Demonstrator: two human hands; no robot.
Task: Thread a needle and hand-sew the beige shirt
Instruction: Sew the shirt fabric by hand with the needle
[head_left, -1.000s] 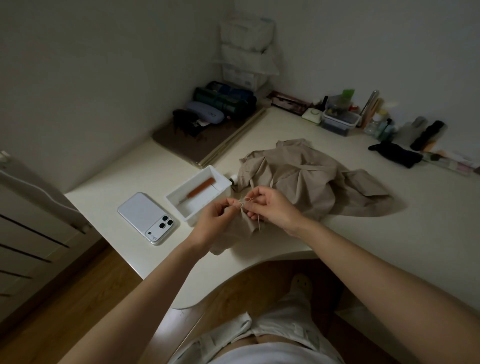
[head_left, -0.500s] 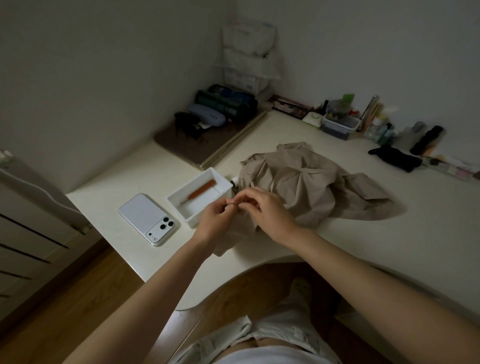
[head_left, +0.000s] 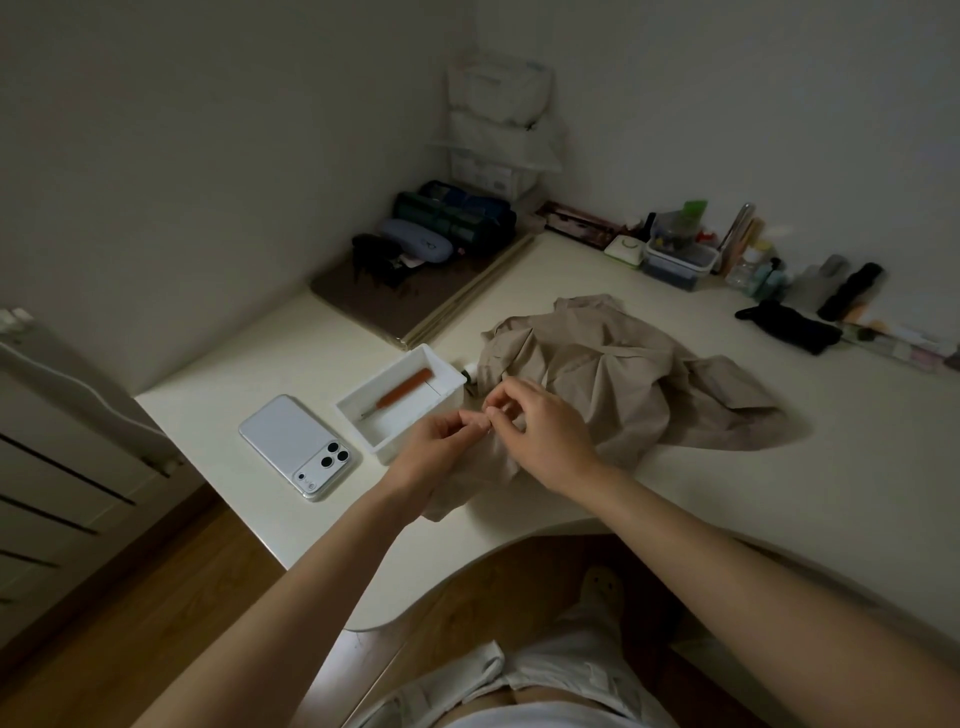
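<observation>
Left hand (head_left: 441, 441) and right hand (head_left: 543, 434) meet above the desk (head_left: 779, 499); both pinch narrowly the near edge of the shirt (head_left: 623, 379), fingertips touching; a needle I cannot see; the shirt's bulk lies beyond the fingers, rightwards, nearer the right hand.

Readable text: none can be made out.
Stacked white packs in the corner (head_left: 498, 124): faint bluish print is seen, too blurred to be read.
Small bottles by the wall (head_left: 763, 270): labels are too small to be read.

Phone (head_left: 296, 447) left of tray (head_left: 401, 399)
</observation>
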